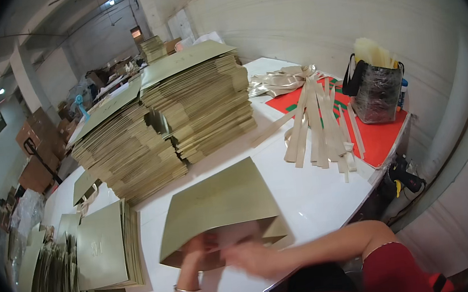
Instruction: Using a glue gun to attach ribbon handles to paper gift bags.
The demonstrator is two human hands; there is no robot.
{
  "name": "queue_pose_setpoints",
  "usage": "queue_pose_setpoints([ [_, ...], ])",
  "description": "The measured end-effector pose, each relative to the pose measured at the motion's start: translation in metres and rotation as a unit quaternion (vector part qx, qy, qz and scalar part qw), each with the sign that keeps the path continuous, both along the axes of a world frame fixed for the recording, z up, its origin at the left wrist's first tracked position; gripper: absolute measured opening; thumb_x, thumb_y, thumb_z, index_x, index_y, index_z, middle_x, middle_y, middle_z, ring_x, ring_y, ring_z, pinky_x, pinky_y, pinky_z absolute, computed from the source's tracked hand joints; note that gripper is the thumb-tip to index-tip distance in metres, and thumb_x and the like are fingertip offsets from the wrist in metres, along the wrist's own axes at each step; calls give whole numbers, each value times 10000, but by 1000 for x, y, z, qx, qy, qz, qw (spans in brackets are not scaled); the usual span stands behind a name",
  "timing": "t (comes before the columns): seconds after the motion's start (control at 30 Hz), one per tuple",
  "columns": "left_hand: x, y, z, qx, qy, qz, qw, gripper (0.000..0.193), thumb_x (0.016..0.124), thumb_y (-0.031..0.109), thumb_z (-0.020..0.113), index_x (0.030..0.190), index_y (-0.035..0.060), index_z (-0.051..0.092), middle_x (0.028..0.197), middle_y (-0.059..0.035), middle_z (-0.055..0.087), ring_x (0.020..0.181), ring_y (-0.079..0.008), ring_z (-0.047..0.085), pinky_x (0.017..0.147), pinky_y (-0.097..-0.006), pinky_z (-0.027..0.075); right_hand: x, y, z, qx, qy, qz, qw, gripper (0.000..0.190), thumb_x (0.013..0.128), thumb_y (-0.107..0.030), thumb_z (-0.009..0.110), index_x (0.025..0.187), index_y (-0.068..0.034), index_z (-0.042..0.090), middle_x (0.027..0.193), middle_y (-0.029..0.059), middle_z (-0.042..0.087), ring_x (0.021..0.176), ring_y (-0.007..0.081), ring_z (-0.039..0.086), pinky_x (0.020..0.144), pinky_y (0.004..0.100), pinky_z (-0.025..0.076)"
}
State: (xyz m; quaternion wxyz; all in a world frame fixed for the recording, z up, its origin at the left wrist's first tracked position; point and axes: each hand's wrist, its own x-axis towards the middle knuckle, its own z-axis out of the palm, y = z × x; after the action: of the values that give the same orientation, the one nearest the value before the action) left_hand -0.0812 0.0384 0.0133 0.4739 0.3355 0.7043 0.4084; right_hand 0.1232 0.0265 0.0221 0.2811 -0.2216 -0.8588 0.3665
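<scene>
A green paper bag [222, 199] lies on the white tabletop in front of me, its mouth gaping toward me. My left hand [200, 247] reaches into this opening, with the fingertips hidden by the upper panel. Blurred by motion, my right hand [253, 258] is at the right part of the mouth, close to the left one. Something pale inside the bag shows between the hands, too unclear to name. Whether either hand grips the paper cannot be seen.
Tall stacks of flat green bags [203, 102] stand behind. More bags [102, 247] lie at left. Beige satin ribbon strips [317, 132] cross a red sheet [382, 135]. A film-wrapped black container [373, 93] holds yellowish sticks. A glue gun [406, 176] hangs by the right table edge.
</scene>
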Motion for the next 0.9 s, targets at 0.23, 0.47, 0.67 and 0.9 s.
queue_pose_setpoints([
  [0.23, -63, -65, 53, -12, 187, -315, 930, 710, 699, 352, 759, 1273, 46, 475, 1235, -116, 539, 1087, -243, 544, 919, -359, 444, 84, 69, 115, -124, -261, 66, 955, 517, 818, -277, 506, 1222, 47, 502, 1169, 277, 548, 1070, 313, 560, 859, 368, 465],
  [0.47, -11, -138, 110, -47, 623, -414, 662, 487, 820, 329, 619, 1118, -51, 552, 846, -197, 650, 775, -311, 645, 670, -400, 515, 98, 40, 105, 125, -417, 66, 898, 397, 720, -139, 619, 1056, 58, 542, 978, 246, 579, 991, 351, 563, 839, 427, 454],
  [0.67, -17, -127, 140, 430, 465, -323, 703, 220, 688, -45, 696, 747, 57, 509, 616, -69, 496, 591, -222, 539, 558, -330, 449, 117, 64, 114, -44, -231, 121, 964, 338, 739, -157, 695, 1003, -29, 527, 862, 130, 593, 823, 295, 566, 707, 363, 450],
  [0.9, -47, -82, 8, 488, 650, -210, 544, 177, 521, 45, 547, 583, 83, 386, 586, -70, 365, 541, -236, 409, 492, -358, 321, 177, 132, 49, -309, 171, -127, 927, 281, 703, -102, 705, 976, -47, 665, 1016, 107, 634, 962, 231, 599, 847, 311, 470],
])
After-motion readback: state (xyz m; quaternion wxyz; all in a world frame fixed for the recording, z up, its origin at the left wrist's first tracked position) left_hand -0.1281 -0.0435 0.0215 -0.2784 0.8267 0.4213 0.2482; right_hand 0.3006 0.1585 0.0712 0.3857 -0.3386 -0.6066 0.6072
